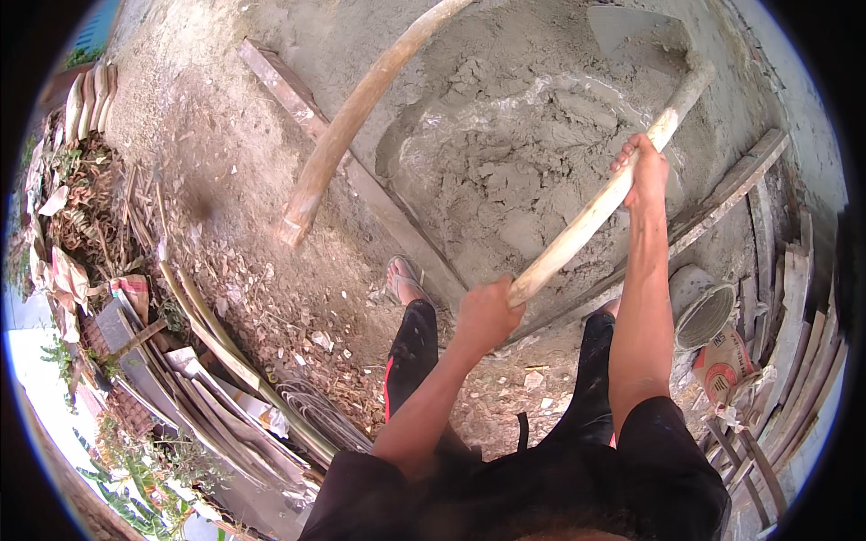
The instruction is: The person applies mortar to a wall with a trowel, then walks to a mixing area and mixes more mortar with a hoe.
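Observation:
Both my hands grip the pale wooden handle of a hoe. Its broad blade, smeared grey, lies in the wet mortar at the far right. My left hand is closed around the near end of the handle. Farther up the shaft, my right hand wraps round it, arm stretched forward. Beneath the handle spreads a lumpy grey mortar heap, with a wet, shiny streak across it.
A second wooden handle slants over a left board bordering the mortar. Another board edges the right side. A bucket, a torn paper sack and planks lie right; scrap wood and a coiled hose lie left.

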`<action>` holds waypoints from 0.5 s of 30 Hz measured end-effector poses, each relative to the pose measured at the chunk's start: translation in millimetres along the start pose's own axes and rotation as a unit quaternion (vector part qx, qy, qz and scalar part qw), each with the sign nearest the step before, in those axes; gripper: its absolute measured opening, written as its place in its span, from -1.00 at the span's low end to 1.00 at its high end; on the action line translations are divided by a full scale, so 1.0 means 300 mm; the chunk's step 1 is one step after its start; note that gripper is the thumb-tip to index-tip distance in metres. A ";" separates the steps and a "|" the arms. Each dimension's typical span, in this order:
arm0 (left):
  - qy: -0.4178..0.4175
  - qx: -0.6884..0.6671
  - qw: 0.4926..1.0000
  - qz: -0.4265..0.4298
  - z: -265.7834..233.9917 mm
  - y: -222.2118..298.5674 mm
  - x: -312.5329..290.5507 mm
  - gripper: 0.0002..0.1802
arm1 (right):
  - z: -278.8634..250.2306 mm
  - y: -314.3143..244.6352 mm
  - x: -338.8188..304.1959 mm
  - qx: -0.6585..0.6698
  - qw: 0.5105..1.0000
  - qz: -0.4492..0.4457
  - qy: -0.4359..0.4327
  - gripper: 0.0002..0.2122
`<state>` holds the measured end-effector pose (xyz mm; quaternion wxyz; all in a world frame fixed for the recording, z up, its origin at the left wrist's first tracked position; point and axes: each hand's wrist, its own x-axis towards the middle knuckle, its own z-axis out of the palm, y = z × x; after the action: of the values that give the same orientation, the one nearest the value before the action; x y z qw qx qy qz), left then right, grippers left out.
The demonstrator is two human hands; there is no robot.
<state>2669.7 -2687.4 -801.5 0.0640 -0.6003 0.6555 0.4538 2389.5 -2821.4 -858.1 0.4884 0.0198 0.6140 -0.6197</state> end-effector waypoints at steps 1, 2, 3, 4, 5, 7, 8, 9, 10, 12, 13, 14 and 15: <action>0.027 0.005 0.999 0.033 -0.045 -0.003 0.073 -0.72 | 0.036 -0.007 0.075 0.019 1.000 -0.019 -0.002 -0.91; 0.044 0.018 0.998 0.033 -0.092 -0.015 0.117 -0.72 | 0.086 0.016 0.129 0.031 0.999 -0.004 0.011 -0.90; 0.062 0.032 0.997 0.026 -0.136 -0.050 0.122 -0.72 | 0.155 0.080 0.148 0.035 0.999 0.004 -0.020 -0.91; 0.062 0.034 0.997 0.022 -0.152 -0.103 0.086 -0.72 | 0.238 0.173 0.133 0.049 0.996 0.062 -0.041 -0.91; 0.074 0.029 0.996 -0.048 -0.159 -0.151 0.026 -0.72 | 0.314 0.309 0.119 -0.027 0.992 0.116 -0.033 -0.85; 0.085 -0.001 0.985 -0.150 -0.141 -0.240 -0.077 -0.71 | 0.436 0.634 0.064 -0.088 0.969 0.214 -0.089 -0.74; 0.088 -0.026 0.977 -0.191 -0.121 -0.283 -0.126 -0.70 | 0.471 0.758 0.020 -0.098 0.968 0.219 -0.075 -0.78; 0.078 -0.025 0.972 -0.218 -0.101 -0.286 -0.169 -0.69 | 0.463 0.828 -0.009 -0.099 0.959 0.246 -0.100 -0.82; 0.066 -0.026 0.967 -0.245 -0.073 -0.274 -0.209 -0.69 | 0.447 0.862 -0.044 -0.101 0.949 0.273 -0.124 -0.86; 0.056 -0.036 0.968 -0.244 -0.006 -0.216 -0.274 -0.69 | 0.344 0.826 -0.109 -0.077 0.936 0.306 -0.158 -0.89; 0.042 -0.066 0.968 -0.238 0.029 -0.190 -0.314 -0.69 | 0.288 0.784 -0.139 -0.076 0.936 0.308 -0.150 -0.90; 0.020 -0.098 0.967 -0.234 0.069 -0.156 -0.377 -0.68 | 0.211 0.721 -0.187 -0.077 0.937 0.312 -0.136 -0.91; -0.009 -0.112 0.966 -0.235 0.114 -0.125 -0.446 -0.67 | 0.132 0.641 -0.251 -0.108 0.942 0.297 -0.109 -0.91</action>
<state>2722.0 -2561.9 -756.6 0.1065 -0.7367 0.4406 0.5018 2572.7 -2764.0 -944.0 0.7136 0.0807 0.5863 -0.3748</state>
